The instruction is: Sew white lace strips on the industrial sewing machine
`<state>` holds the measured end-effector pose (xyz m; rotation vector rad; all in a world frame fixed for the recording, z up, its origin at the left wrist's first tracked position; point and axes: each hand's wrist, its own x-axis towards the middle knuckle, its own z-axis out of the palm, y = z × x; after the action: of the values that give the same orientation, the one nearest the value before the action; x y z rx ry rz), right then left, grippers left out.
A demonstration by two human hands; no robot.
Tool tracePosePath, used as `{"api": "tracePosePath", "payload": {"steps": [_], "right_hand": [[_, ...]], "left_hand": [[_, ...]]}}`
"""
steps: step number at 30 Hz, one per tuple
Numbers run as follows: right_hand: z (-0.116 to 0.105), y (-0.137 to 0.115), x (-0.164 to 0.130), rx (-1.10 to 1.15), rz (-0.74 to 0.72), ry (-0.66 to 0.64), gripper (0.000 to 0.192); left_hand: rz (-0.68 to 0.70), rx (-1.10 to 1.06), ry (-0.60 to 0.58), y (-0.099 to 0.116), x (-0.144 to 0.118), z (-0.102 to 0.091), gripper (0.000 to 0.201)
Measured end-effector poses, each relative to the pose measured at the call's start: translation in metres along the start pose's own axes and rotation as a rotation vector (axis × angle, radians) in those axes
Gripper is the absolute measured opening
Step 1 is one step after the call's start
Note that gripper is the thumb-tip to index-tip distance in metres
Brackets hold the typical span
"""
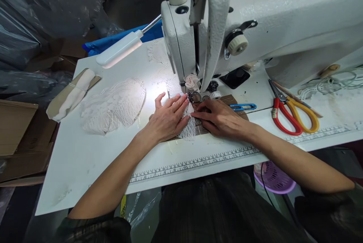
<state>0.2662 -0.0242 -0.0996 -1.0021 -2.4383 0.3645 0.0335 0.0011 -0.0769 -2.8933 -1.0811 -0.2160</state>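
A piece of white lace (188, 131) lies under the needle area of a white sewing machine (181, 42), on a brown patch (202, 131) of the table. My left hand (168, 119) rests flat on the lace's left side, fingers stretched toward the presser foot, thumb apart. From the right, my right hand (222, 117) has its fingertips closed at the lace's edge, close to the foot. A pale fabric flower (192, 81) sits on the machine just above the fingers. The exact grip of the right fingertips is partly hidden.
Gathered white lace (124, 103) and a card wound with white trim (74, 93) lie left. A lamp (120, 50) hangs over the table. Right are a blue thread snipper (243, 107) and red-and-yellow scissors (293, 112). A printed ruler (198, 165) runs along the front edge.
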Motion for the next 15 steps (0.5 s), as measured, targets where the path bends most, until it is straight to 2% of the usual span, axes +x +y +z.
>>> {"api": "tracePosePath", "payload": {"steps": [15], "right_hand": [[0.0028,-0.0067,0.0019,0.009,0.048,0.084,0.027]], "left_hand": [[-0.05,-0.107,0.063,0.0038,-0.0009,0.0036,0.044]]}}
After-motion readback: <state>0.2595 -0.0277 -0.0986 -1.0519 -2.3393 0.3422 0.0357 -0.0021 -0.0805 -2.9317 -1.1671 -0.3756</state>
